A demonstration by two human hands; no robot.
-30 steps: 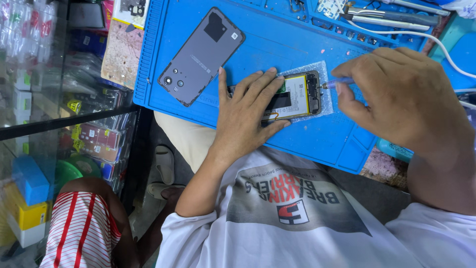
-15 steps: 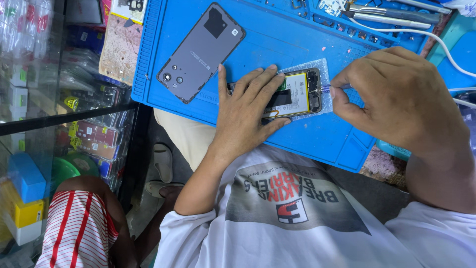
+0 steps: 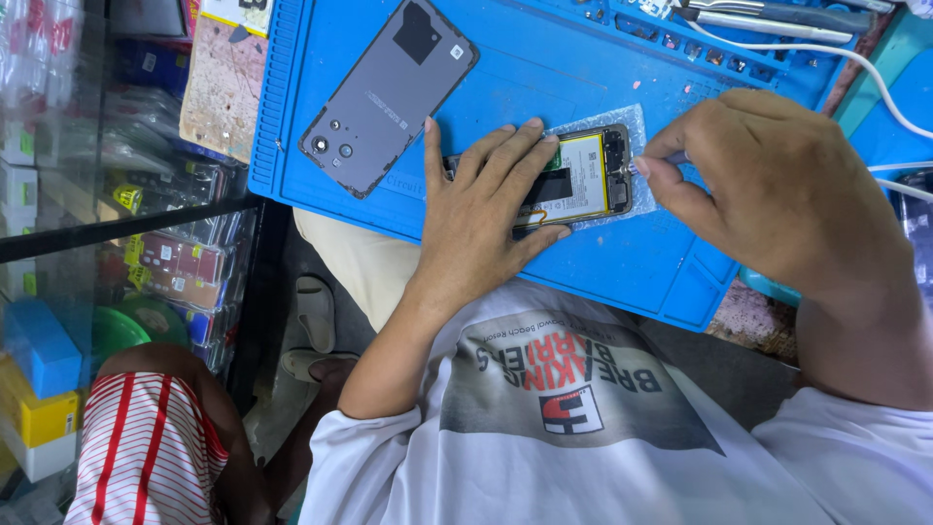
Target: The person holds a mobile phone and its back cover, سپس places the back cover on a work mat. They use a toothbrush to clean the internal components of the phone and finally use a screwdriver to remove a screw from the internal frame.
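Now, step: we steady the opened grey phone with exposed battery point(image 3: 583, 180) under our flat, spread left hand point(image 3: 481, 209).
Right hand point(image 3: 768, 190): fingers pinch a thin metal tool point(image 3: 649, 165) at the phone's end.
Next: we judge fine, steady fingertip control.

We find the blue silicone work mat point(image 3: 544, 58) lying on the bench, reaching its near edge above our lap. On the mat, toward its left, lies the grey detached phone back cover point(image 3: 389, 92), set at a slant. To its right, on a clear plastic sheet point(image 3: 632, 122), lies the opened phone body with exposed battery point(image 3: 583, 175). Our left hand point(image 3: 481, 209) rests flat on the left part of this body; our right hand point(image 3: 768, 185) sits just beside its right end, fingertips pinched there. Behind, along the mat's far edge, lies a metal screwdriver point(image 3: 777, 19). A white cable point(image 3: 875, 83) runs across the far right corner. Left of the mat stands a glass display case point(image 3: 117, 233).
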